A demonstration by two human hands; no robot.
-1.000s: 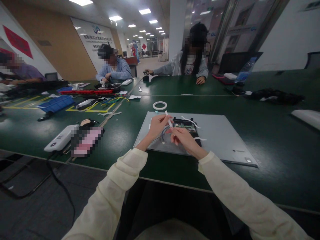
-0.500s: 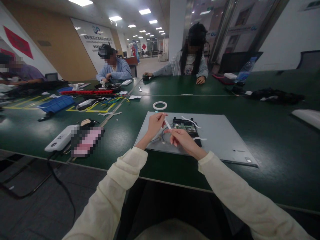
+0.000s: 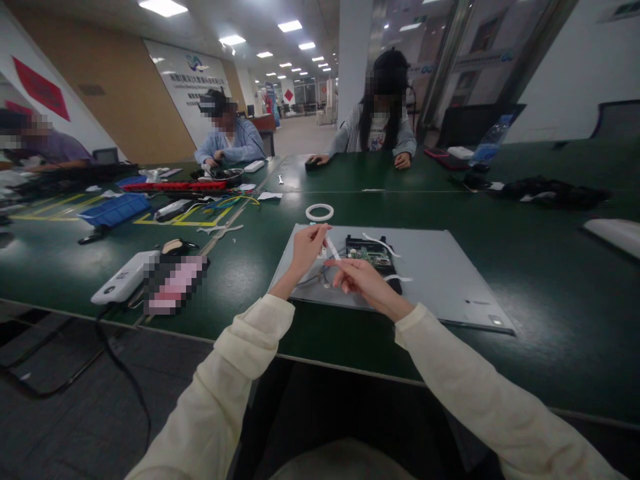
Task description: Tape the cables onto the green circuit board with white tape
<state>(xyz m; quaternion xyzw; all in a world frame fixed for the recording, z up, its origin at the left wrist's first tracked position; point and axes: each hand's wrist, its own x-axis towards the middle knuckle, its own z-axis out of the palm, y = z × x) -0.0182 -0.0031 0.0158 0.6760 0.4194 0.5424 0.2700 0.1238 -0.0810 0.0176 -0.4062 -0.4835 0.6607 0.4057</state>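
A short white strip of tape [image 3: 333,249] is stretched between my two hands. My left hand [image 3: 309,248] pinches its upper end, and my right hand [image 3: 361,275] pinches the lower end. Beneath them lies a flat grey panel [image 3: 440,280] on the table. On the panel, just right of my hands, sits a black bracket with a green circuit board [image 3: 371,252]. Two white strips stick out from it, an upper strip [image 3: 383,243] and a lower strip [image 3: 400,278]. Thin grey cables [image 3: 311,277] run under my hands, partly hidden.
A white tape roll [image 3: 319,213] lies behind the panel. To the left are a white power bank [image 3: 124,277], a pink phone [image 3: 176,287] and a blue tray [image 3: 114,209]. A water bottle [image 3: 493,141] stands far right. Several co-workers sit around the green table [image 3: 565,280].
My left hand has shifted slightly left, and the strip stays held between both hands. Across the table, a co-worker's hand has slid a small black object to the right.
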